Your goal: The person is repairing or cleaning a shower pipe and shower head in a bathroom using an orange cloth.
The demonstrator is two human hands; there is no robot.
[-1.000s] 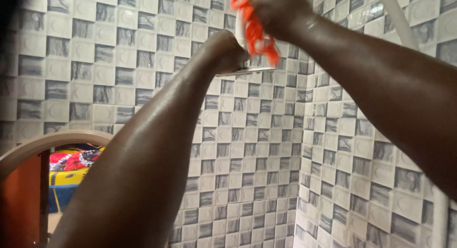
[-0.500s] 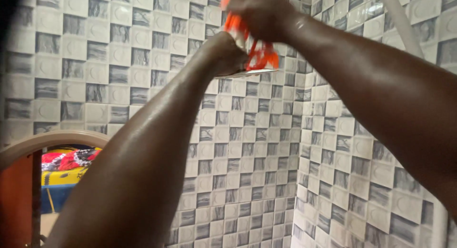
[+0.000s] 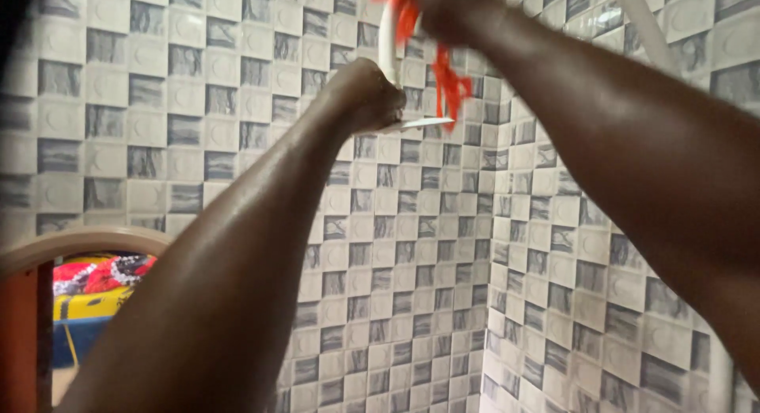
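Both my arms reach up toward the corner of a tiled wall. My left hand (image 3: pixel 368 96) is closed around a white pipe (image 3: pixel 387 41) that rises up the wall, with a thin pale flat piece (image 3: pixel 412 124) sticking out beside the fist. My right hand (image 3: pixel 451 9) sits at the top edge of the view, gripping an orange cloth or string (image 3: pixel 447 80) that is blurred and hangs down beside the pipe. Part of the right hand is cut off by the frame.
Grey and white patterned tiles (image 3: pixel 198 104) cover both walls meeting in a corner. A second white pipe (image 3: pixel 645 29) runs diagonally at upper right. At lower left an arched orange-brown frame (image 3: pixel 32 318) opens onto red, yellow and blue fabric (image 3: pixel 95 278).
My right hand has moved upward toward the top edge, and the orange cloth now trails lower beside the pipe. The white pipe has come into view above my left fist.
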